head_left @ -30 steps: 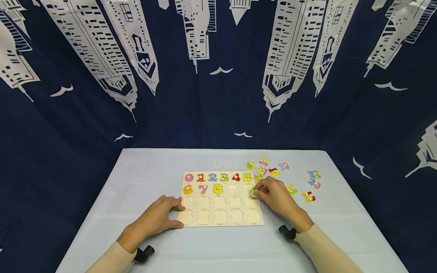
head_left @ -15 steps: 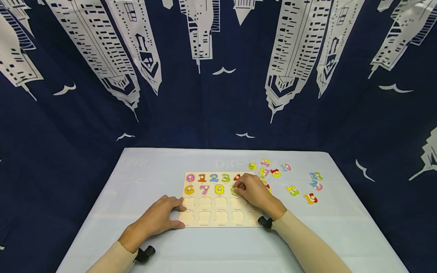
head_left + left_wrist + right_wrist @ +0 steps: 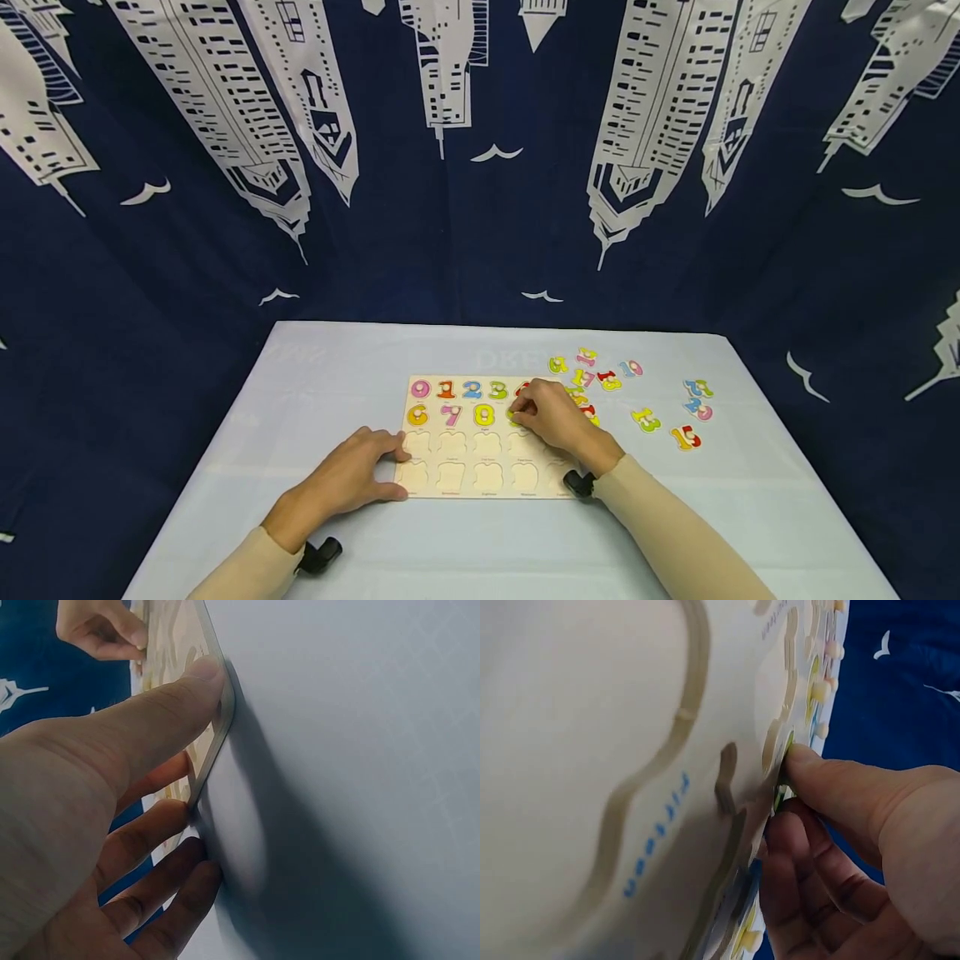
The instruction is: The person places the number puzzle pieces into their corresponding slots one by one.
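Observation:
A wooden number puzzle board (image 3: 468, 461) lies on the white table, with pieces 0 to 8 seated in its upper rows and bare slots below. My left hand (image 3: 341, 475) rests at its near left corner; in the left wrist view, the thumb (image 3: 169, 709) presses on the corner and the other fingers lie along the edge. Just right of the 8 (image 3: 483, 415), my right hand (image 3: 555, 417) pinches a yellow-green number piece (image 3: 780, 796) between thumb and fingertips, low at the second row. The hand hides most of that piece and the board's upper right part.
Loose number pieces lie right of the board: a cluster behind my right hand including a yellow-green piece (image 3: 557, 365) and a blue-pink 10 (image 3: 631, 368). Farther right are a green-yellow 13 (image 3: 646, 420), an orange-red 15 (image 3: 686, 437) and two more. A dark blue patterned cloth (image 3: 450, 250) hangs behind.
My right hand has carried the yellow-green piece left, from the board's right edge to the spot beside the 8, and has barely moved in the last half second. My left hand stays put.

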